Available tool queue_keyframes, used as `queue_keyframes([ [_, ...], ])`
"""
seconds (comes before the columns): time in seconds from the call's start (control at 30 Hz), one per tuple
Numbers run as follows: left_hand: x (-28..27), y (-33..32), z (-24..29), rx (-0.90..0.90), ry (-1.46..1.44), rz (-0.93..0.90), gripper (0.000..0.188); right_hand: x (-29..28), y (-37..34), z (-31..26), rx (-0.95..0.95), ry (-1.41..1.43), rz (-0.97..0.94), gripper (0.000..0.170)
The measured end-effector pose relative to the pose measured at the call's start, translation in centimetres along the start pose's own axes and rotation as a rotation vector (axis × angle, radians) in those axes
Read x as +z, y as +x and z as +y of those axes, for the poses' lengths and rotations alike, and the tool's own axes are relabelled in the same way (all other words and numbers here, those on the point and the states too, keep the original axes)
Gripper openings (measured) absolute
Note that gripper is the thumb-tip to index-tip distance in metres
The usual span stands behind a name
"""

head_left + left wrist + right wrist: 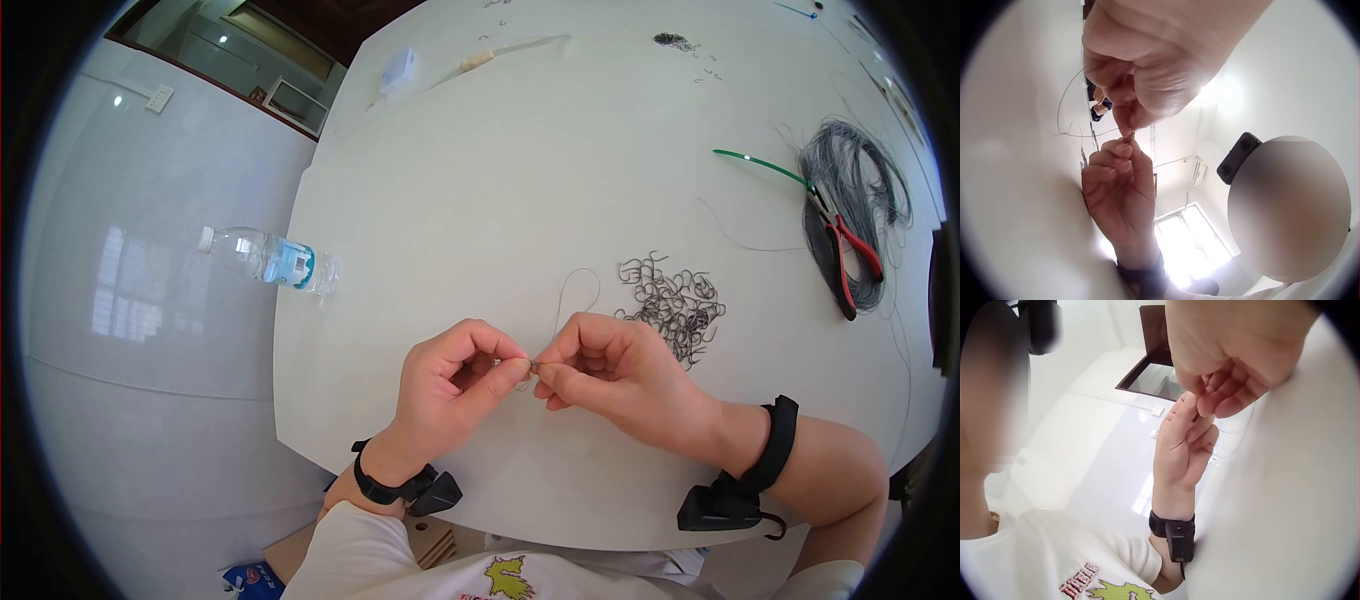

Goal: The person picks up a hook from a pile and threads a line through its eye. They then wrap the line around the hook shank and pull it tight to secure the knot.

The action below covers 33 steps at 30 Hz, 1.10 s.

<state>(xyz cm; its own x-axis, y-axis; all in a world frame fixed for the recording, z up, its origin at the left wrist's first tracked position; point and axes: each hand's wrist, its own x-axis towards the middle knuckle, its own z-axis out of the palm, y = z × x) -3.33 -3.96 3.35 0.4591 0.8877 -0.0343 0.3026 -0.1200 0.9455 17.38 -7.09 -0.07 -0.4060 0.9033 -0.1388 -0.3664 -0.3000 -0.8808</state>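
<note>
Both hands meet fingertip to fingertip low over the white table (430, 240). Thumb and forefinger of my left hand (450, 385) pinch a tiny dark piece that looks like a fishing hook (534, 366), mostly hidden by the fingertips. Opposite it, my right hand (630, 385) pinches thin fishing line (562, 290) at the same spot. The line rises from the fingers in a loose loop, seen also in the left wrist view as a curved strand (1060, 112). Just beyond the right hand lies a pile of dark fishing hooks (675, 308).
On the right lie a hank of grey line (848, 165), red-handled pliers (848, 262) and a green strip (762, 162). A water bottle (285, 262) lies at the left edge. Farther back are a clear box (398, 70), a cork-handled tool (478, 61) and a smaller dark pile (676, 41).
</note>
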Motion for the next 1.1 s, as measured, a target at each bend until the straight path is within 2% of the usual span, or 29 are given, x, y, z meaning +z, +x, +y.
queue_keyframes([
  [0.57,-0.04,-0.02,-0.18,-0.032,-0.059,-0.001,0.005,-0.13,0.07,-0.45,0.037,0.027,-0.040,0.017],
  [0.87,0.15,0.06,-0.19,0.037,-0.039,0.008,0.004,-0.20,0.09,-0.32,0.046,0.051,-0.055,0.022],
  [1.1,-0.15,0.12,-0.51,0.109,0.099,0.006,0.004,-0.25,0.08,-0.42,0.049,0.036,-0.064,0.023],
])
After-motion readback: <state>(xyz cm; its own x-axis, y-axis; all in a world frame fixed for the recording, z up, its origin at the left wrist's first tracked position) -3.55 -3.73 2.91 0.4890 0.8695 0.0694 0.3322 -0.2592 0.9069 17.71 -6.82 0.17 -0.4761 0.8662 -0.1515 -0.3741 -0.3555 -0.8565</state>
